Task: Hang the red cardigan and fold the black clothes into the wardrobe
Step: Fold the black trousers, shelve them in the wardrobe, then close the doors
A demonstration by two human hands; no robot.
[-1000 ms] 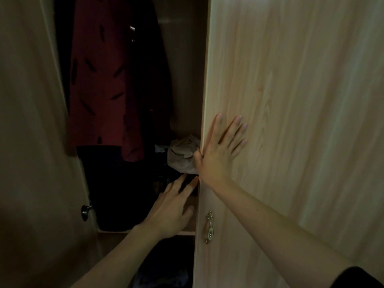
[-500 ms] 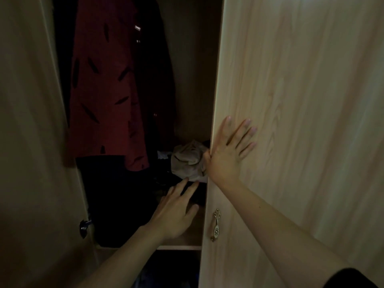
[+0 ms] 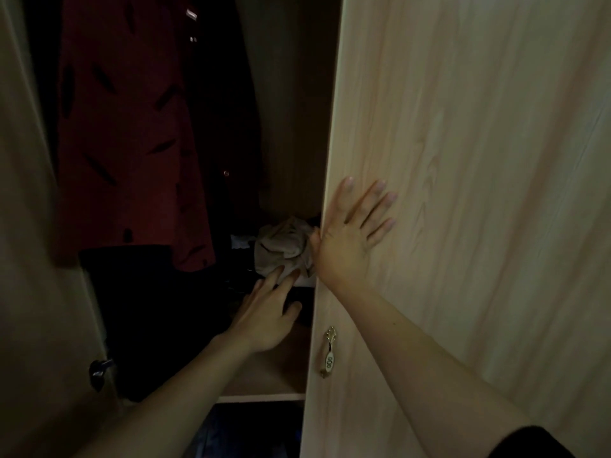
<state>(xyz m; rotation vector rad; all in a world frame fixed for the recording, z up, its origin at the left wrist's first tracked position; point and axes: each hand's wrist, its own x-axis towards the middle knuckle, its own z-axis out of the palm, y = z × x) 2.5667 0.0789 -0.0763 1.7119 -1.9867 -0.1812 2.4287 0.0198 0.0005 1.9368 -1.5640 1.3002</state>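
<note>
The red cardigan [image 3: 129, 133] with dark dashes hangs inside the dim wardrobe, upper left. Below it a stack of black clothes [image 3: 155, 312] lies on the wooden shelf [image 3: 264, 381]. My left hand [image 3: 267, 312] reaches into the wardrobe over the black clothes, fingers spread, tips touching a crumpled beige cloth [image 3: 284, 246]. My right hand [image 3: 350, 239] lies flat on the right wardrobe door [image 3: 463, 193], with the thumb hooked around the door's edge.
The left door [image 3: 29, 259] stands open with a dark metal knob [image 3: 99, 370]. A brass and white pull handle [image 3: 328, 352] hangs low on the right door. A dark garment hangs to the right of the cardigan. Dark items fill the compartment below the shelf.
My left hand has pushed deeper into the wardrobe, up to the beige cloth. The view has shifted slightly; my right hand stays flat on the door edge.
</note>
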